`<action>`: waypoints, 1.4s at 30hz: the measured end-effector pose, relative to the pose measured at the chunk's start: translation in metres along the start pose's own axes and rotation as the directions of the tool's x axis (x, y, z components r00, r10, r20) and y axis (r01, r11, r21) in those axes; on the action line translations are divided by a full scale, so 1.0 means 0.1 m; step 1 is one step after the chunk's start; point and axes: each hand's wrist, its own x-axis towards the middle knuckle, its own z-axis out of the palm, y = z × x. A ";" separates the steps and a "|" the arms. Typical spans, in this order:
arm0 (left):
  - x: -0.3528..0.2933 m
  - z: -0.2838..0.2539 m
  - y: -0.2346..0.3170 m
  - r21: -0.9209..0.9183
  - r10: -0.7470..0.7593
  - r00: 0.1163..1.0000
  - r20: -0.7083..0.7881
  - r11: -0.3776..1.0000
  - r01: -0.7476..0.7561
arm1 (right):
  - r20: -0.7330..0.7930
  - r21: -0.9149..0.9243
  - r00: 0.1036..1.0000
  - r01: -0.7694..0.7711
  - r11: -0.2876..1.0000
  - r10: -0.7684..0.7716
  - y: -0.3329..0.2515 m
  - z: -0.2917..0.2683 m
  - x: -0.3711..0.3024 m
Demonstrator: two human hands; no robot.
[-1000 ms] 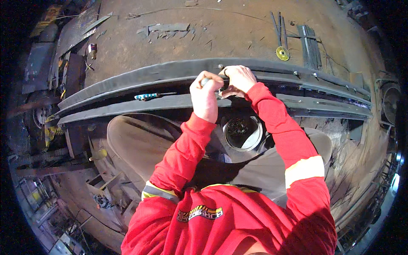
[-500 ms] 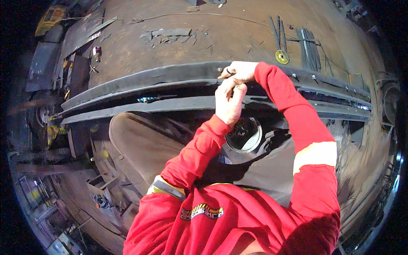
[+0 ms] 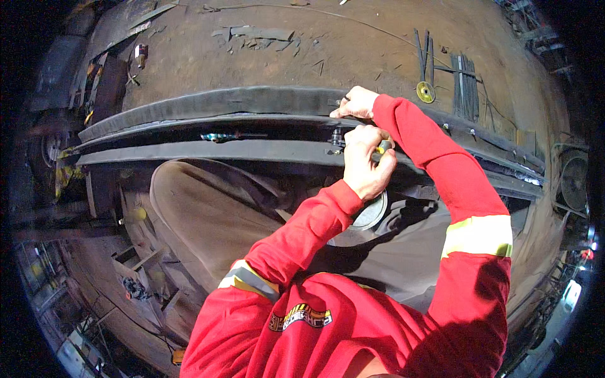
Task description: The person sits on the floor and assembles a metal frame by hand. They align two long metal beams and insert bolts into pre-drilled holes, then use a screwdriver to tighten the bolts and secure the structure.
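My left hand [image 3: 368, 162] is closed around a tool with a yellow-and-dark handle [image 3: 383, 147]; the hand hides most of it. Just left of the fingers, in the gap of the long dark metal beam [image 3: 189, 104], is a dark round metal fitting [image 3: 337, 136]; I cannot tell whether it joins the tool. My right hand [image 3: 357, 103] bends over the beam's far flange, fingers pressed together beside a small bolt-like piece [image 3: 334, 102]. What those fingers pinch, if anything, is hidden. A teal-handled screwdriver [image 3: 220, 137] lies along the beam, to the left.
Between my legs stands a round container [image 3: 372, 215], partly covered by my left arm. Several bolts [image 3: 446, 127] line the beam's right side. Beyond it lie a yellow disc [image 3: 426, 92], dark metal strips [image 3: 465, 85], flat scraps [image 3: 259, 33] and a small bottle [image 3: 140, 54].
My left hand has moved right and slightly nearer, away from my right hand, uncovering the yellow-and-dark handle and the dark fitting. My right hand stays at the far flange.
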 end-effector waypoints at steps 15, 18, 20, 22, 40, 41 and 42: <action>-0.09 0.38 -0.12 0.247 0.074 0.993 0.096 0.964 -0.095 | -0.062 0.007 0.992 -0.109 0.994 0.109 -0.02 0.07 0.07; -0.13 0.45 -0.24 0.416 0.018 0.968 0.250 0.901 -0.124 | -0.074 0.019 0.992 -0.105 0.994 0.106 -0.05 0.08 0.03; -0.13 0.49 -0.31 0.498 -0.005 0.935 0.353 0.848 -0.184 | -0.085 -0.001 0.992 -0.096 0.995 0.096 -0.01 0.09 0.05; -0.13 0.50 -0.37 0.524 -0.022 0.890 0.456 0.815 -0.248 | -0.102 -0.040 0.991 -0.093 0.995 0.089 -0.01 0.10 0.03; -0.15 0.56 -0.78 0.390 -0.065 0.676 0.734 0.856 -0.341 | -0.262 -0.774 0.808 0.151 0.615 -0.527 -0.19 0.48 -0.64; -0.19 0.54 -0.81 0.375 -0.051 0.703 0.710 0.872 -0.315 | -0.261 -0.777 0.804 0.154 0.610 -0.535 -0.19 0.49 -0.62; -0.21 0.52 -0.85 0.354 -0.035 0.733 0.680 0.890 -0.286 | -0.260 -0.781 0.799 0.156 0.605 -0.542 -0.20 0.49 -0.61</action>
